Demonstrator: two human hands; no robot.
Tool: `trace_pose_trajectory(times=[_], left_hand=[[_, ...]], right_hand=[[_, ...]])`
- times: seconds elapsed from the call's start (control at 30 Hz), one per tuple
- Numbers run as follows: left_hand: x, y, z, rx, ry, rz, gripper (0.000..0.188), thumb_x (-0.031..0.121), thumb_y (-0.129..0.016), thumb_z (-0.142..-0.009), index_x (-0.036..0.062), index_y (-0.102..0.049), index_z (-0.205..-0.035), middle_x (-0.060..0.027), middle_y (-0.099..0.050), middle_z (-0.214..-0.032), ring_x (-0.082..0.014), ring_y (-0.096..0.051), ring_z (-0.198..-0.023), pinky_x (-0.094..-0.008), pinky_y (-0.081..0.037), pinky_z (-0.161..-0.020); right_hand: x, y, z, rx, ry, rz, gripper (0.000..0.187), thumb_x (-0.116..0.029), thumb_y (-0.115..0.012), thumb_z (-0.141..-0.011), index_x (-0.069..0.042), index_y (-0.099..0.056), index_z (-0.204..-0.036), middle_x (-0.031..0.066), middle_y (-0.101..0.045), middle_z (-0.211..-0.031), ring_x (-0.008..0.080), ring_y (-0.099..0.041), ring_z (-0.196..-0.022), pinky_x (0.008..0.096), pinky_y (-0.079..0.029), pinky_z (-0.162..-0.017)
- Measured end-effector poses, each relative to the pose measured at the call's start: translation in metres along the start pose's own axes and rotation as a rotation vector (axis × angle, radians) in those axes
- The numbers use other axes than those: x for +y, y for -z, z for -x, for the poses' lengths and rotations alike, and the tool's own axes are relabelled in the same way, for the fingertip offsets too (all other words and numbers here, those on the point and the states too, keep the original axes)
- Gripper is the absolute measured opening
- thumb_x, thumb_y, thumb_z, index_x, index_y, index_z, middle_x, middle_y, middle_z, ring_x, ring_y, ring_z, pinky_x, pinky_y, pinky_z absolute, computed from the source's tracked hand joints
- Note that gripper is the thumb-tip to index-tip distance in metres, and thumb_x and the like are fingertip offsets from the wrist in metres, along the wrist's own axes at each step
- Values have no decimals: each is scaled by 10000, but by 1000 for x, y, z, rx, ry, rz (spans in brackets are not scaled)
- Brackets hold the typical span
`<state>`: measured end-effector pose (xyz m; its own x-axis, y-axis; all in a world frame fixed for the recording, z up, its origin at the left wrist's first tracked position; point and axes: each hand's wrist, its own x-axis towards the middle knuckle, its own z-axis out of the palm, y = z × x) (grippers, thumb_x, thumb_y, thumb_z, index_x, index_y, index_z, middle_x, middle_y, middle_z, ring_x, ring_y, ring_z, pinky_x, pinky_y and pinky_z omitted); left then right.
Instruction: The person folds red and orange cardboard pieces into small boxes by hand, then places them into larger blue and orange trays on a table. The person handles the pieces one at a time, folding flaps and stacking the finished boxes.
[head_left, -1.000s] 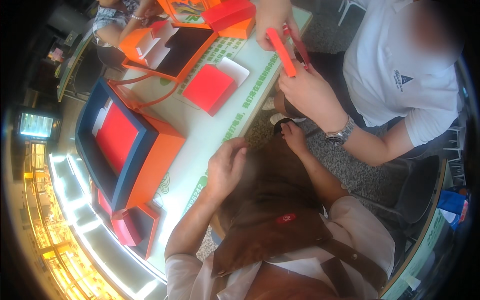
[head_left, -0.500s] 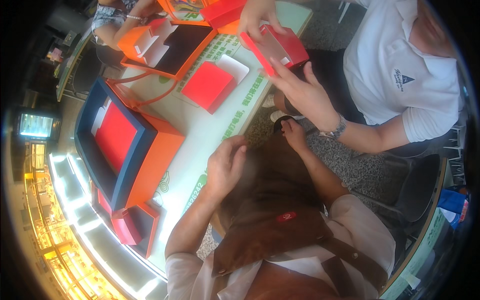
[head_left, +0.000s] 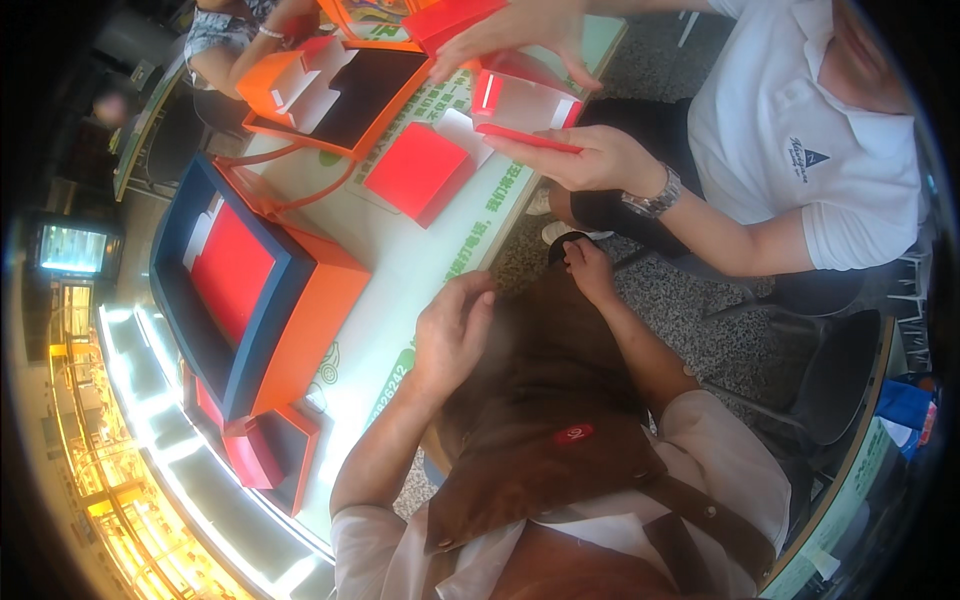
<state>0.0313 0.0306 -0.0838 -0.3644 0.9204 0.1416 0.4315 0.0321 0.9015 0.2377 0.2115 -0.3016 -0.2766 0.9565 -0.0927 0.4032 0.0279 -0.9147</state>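
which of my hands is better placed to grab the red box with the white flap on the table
Your left hand, probably: it is at the edge of the table, nearer the red box. Your right hand is farther across, off the table, by the brown apron.

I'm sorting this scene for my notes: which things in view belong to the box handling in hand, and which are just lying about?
Likely part of the work:
open red box at a co-worker's hand
red box with white flap, on the table
blue-rimmed orange box

Likely just about:
dark chair
blue item, right edge
lit panel, far left
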Motion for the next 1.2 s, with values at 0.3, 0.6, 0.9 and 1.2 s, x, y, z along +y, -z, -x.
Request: trace_pose_trajectory(times=[0.3,0.6,0.9,1.2], left_hand=[[2,0,0,1,2,25,189,52,-682,-985,-13,-677,-1163,-164,-757,-1027,-280,-757,-948,-361,-596,-835],[6,1,0,-5,13,-15,184,57,-688,-981,-10,-678,-1152,-155,-757,-1018,-277,-756,-941,-360,-595,-832],[7,2,0,-2,11,-2,190,63,-683,-989,-9,-674,-1165,-158,-756,-1017,-274,-760,-945,-356,-602,-819],[5,4,-2,-27,-2,-62,197,73,-686,-988,-2,-671,-1170,-157,-758,-1040,-284,-760,-964,-364,-605,-832]], right_hand=[[1,0,0,-5,9,-17,299,-290,-634,-1031,-16,-668,-917,129,-686,-727,271,-702,-654,409,-530,-659],[0,0,0,-4,20,17,326,-312,-624,-1034,-23,-665,-887,124,-684,-711,283,-710,-666,415,-525,-654],[10,-3,-3,-2,34,-3,338,-309,-628,-1029,-27,-647,-844,123,-671,-669,296,-703,-643,418,-524,-641],[10,-4,-5,1,30,-1,338,-306,-629,-1027,-25,-647,-839,129,-663,-659,298,-697,-637,416,-523,-644]])
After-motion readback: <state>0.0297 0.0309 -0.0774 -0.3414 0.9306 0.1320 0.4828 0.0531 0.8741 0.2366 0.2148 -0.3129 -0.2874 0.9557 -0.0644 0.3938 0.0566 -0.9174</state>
